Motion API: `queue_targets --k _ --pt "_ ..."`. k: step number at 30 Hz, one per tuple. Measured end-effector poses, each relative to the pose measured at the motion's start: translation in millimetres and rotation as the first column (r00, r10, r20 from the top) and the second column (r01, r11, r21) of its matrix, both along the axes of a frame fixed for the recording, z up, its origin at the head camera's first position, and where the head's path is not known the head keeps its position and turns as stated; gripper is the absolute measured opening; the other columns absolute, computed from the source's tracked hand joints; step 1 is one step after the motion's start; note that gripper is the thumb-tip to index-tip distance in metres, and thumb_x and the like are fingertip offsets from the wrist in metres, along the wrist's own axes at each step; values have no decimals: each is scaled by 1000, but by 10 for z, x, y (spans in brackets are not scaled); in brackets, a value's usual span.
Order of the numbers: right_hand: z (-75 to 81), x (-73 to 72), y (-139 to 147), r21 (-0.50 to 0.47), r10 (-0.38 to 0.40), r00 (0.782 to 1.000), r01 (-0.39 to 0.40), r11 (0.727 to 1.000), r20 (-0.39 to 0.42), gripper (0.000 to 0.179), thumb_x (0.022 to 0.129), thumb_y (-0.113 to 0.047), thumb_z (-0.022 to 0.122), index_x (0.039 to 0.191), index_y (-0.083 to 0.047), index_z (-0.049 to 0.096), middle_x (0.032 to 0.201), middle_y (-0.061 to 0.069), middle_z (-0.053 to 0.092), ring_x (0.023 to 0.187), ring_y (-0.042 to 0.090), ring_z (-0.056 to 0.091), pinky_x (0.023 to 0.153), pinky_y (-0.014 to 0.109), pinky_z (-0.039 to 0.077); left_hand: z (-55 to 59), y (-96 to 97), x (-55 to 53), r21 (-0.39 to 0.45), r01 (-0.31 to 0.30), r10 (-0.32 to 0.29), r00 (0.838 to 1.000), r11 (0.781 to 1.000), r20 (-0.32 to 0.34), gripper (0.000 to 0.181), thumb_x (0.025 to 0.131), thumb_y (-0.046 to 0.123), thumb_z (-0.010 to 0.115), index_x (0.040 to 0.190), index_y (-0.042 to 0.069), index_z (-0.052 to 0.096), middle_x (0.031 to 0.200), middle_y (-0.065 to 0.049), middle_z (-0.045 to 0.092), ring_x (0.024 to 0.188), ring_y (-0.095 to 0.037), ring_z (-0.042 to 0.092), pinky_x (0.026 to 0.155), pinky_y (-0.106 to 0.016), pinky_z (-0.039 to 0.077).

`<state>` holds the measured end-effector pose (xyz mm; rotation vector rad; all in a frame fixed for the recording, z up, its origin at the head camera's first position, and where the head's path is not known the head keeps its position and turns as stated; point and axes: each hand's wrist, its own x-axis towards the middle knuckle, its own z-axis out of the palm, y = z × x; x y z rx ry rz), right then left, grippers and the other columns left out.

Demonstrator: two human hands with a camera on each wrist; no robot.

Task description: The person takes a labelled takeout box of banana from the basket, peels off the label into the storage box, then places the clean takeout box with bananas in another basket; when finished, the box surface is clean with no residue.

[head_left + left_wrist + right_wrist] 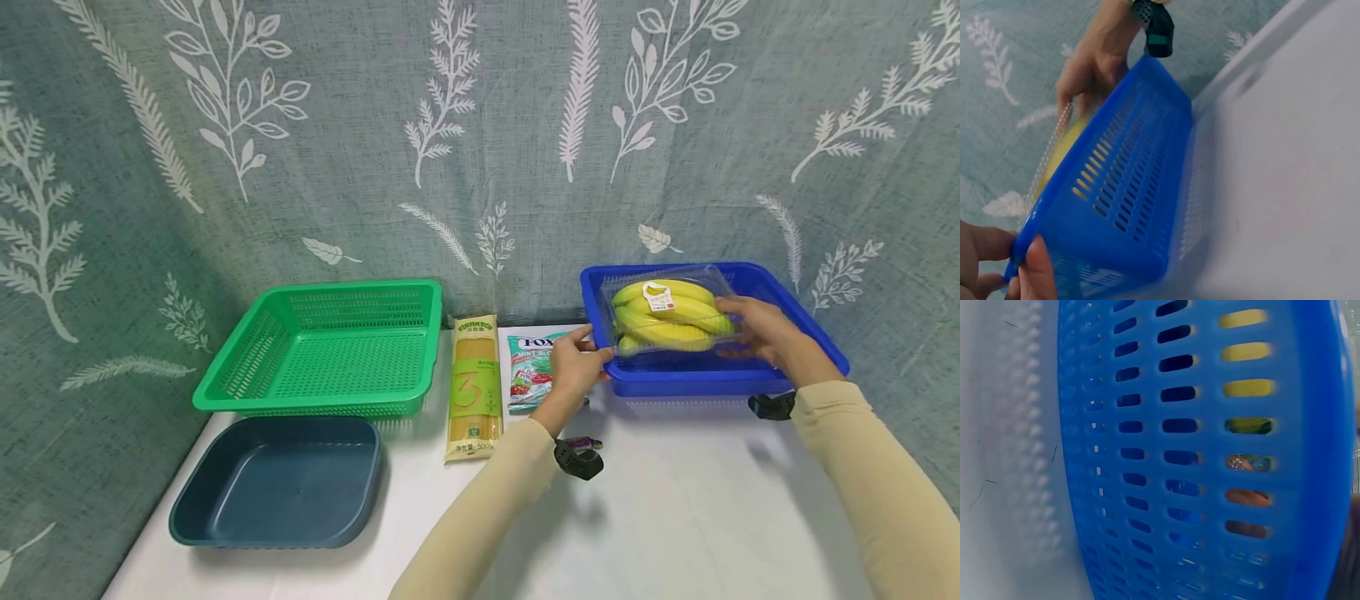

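A clear plastic pack of bananas (667,317) with a white label sits tilted inside the blue basket (727,385), at the right of the head view. My right hand (761,333) holds the pack by its right end, fingers spread over the edge. On the basket's left corner, my left hand (576,367) pinches the rim; its thumb is outside in the left wrist view, where the slotted basket wall (1135,234) hides most of the fruit. In the right wrist view the basket wall (1147,444) fills the frame, with yellow showing through its slots.
Left of the basket lie a teal Fox's candy bag (525,387), partly behind my left hand, and a spaghetti pack (475,392). A small purple item (583,443) is by my left wrist. Farther left stand a green basket (322,406) and a dark blue tub (277,537).
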<state>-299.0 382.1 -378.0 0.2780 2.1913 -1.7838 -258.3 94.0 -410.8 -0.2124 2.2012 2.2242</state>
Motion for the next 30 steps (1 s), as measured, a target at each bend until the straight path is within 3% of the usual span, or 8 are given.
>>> queue_targets --k 3,5,10,12,15,21,24,30 --pt "20 1 8 2 -4 1000 4 1000 -8 81 105 -46 43 160 -9 -4 161 26 5 141 48 22 98 54 49 4 0 2 8 2 -2 1000 1000 2 54 82 -5 79 133 7 65 85 -5 61 55 -12 59 48 -28 56" --pt "30 -3 30 7 1 1000 -1 1000 -14 81 105 -45 43 160 -8 -3 160 25 8 129 41 44 97 54 50 7 1 4 14 3 -3 1000 1000 1 53 82 -5 79 133 7 65 85 -5 61 55 -12 60 48 -28 56" --pt "94 20 81 -22 10 1000 -10 1000 -4 80 106 -44 43 160 -8 -3 161 23 4 115 26 52 96 51 50 -5 12 -8 30 7 -7 1000 1000 17 53 83 -5 79 133 8 66 84 -5 61 57 -12 60 52 -32 58" --pt "120 38 78 -30 8 1000 -8 1000 -4 79 106 -44 43 160 -8 -3 162 22 3 117 27 51 97 51 50 -13 11 -14 37 11 -11 1000 999 25 53 83 -4 79 133 9 66 83 -3 60 57 -11 60 55 -36 59" --pt "134 50 55 -13 13 1000 -13 1000 -15 79 105 -44 44 160 -8 0 161 22 4 100 14 55 97 51 50 -15 -13 -9 38 7 -8 999 999 35 53 83 -3 79 132 10 67 80 -1 57 57 -11 58 59 -40 60" --pt "155 60 17 -65 15 1000 -15 998 1 79 106 -44 42 160 -9 -3 164 20 -11 112 24 50 98 52 49 -17 -73 5 68 -4 -1 998 998 70 53 83 -3 79 133 12 66 77 2 53 55 -13 58 67 -47 60" --pt "185 80 40 -76 3 1000 -3 997 -5 81 106 -44 41 160 -8 -7 163 22 -9 97 17 59 96 51 51 -13 -73 -2 87 7 -14 997 996 80 54 84 -2 79 134 14 66 78 2 53 54 -12 59 62 -42 61" --pt "296 166 62 -88 -16 1000 14 996 -14 85 105 -45 44 159 -8 -10 151 24 17 83 10 65 93 49 53 -1 -36 -9 94 8 -17 996 996 92 54 83 -1 79 133 15 66 83 -2 57 55 -13 61 47 -26 55"
